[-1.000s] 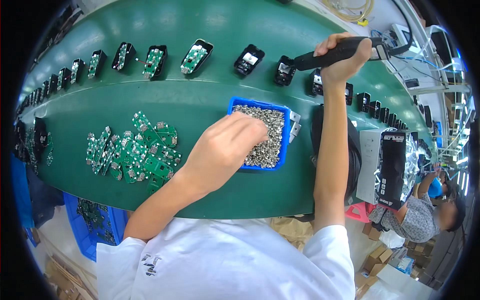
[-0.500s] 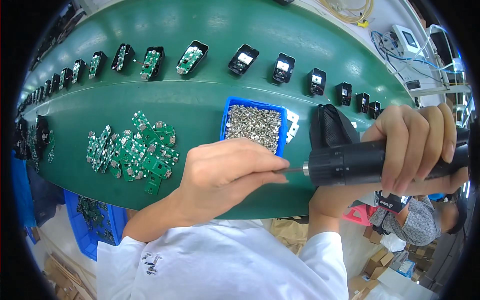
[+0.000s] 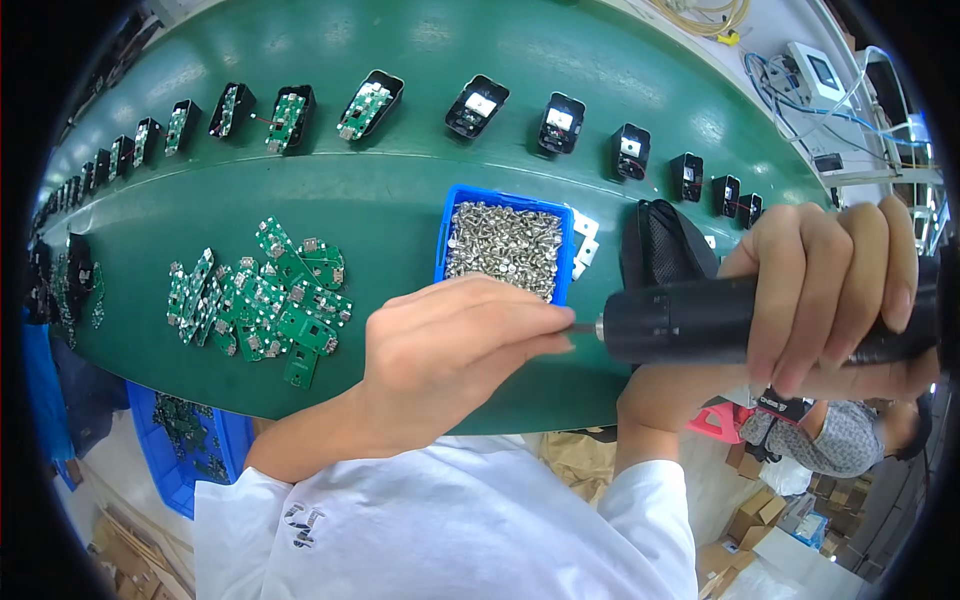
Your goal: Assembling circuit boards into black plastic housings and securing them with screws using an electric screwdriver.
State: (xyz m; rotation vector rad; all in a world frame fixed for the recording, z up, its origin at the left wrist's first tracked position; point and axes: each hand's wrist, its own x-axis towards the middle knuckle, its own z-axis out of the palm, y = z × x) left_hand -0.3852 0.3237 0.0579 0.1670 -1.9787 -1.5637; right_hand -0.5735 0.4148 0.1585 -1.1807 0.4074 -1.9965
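My right hand (image 3: 830,290) is wrapped round a black electric screwdriver (image 3: 680,322), held sideways above the table with its tip toward the left. At that tip, the thumb and fingers of my left hand (image 3: 460,345) pinch the thin metal bit (image 3: 586,328). Whether a screw is on the bit's end is hidden by the fingertips. Just beyond my left hand is a blue tray (image 3: 441,255) full of small silver screws (image 3: 505,240). Green circuit boards (image 3: 270,300) lie in a loose pile to its left.
A row of black housings (image 3: 475,108) curves across the green table (image 3: 400,210); those at left hold green boards, those at right show white squares. White square pieces (image 3: 587,240) and a black mesh pouch (image 3: 665,245) lie right of the tray. A person (image 3: 850,435) sits at right.
The screwdriver has shifted slightly left and up, toward my left fingers, and less of the bit shows between them. My left hand keeps its pinch.
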